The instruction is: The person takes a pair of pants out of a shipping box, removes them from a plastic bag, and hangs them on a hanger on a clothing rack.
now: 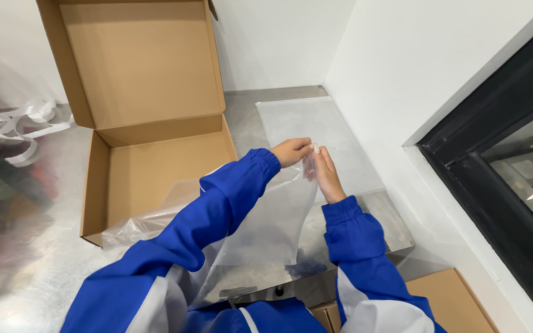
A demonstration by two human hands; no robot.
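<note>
- Steel table [44, 246]: worn metal top, runs L to R up to the white wall; all items sit on it.
- Open cardboard box [155, 179]: brown, flat mailer type, lid [137, 61] standing upright at the back. Sits left of the hands, near the table's middle. No label or print visible on it. A bit of clear film spills over its front right corner.
- 2nd brown carton [445, 302]: lower R, below the table edge, only its top shows; plain, no markings seen.
- Flat clear bag [322, 142]: lies on the table by the wall, behind the hands, frosted look, rectangular.
- Clear plastic bag [272, 222]: the piece in hand, hangs from the fingers down toward the body, in front of the box. Looks v. light, thin, floppy, prob. slippery and clingy; should crease easily, tear if yanked. Best gripped at the top edge w/ fingertip pinches, as now.
- White strips [13, 126]: loose tangle, far L, beside colourful blurry goods under film.
- Left hand [291, 151]: closed in a pinch on the bag's top edge.
- Right hand [327, 176]: fingers narrow, pinching the same edge, just beside the left, almost touching.
</note>
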